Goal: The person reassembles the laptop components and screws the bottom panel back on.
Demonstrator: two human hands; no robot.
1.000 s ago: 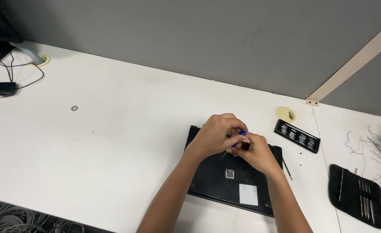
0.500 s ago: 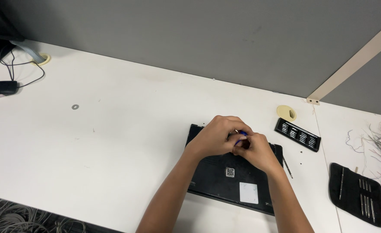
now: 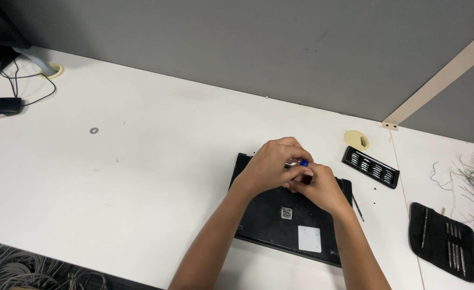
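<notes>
Table point(image 3: 140, 161): white, with a small metal washer point(image 3: 94, 130) at left of frame.
Laptop point(image 3: 280, 225): black, underside up, lower centre.
Your left hand point(image 3: 272, 164): curled closed around a blue-tipped screwdriver point(image 3: 303, 162).
Your right hand point(image 3: 323, 185): fingers pinched shut at the same tool, above the laptop's rear edge.
Bit holder point(image 3: 370, 167): right of centre.
Tool pouch point(image 3: 443, 240): far right.
</notes>
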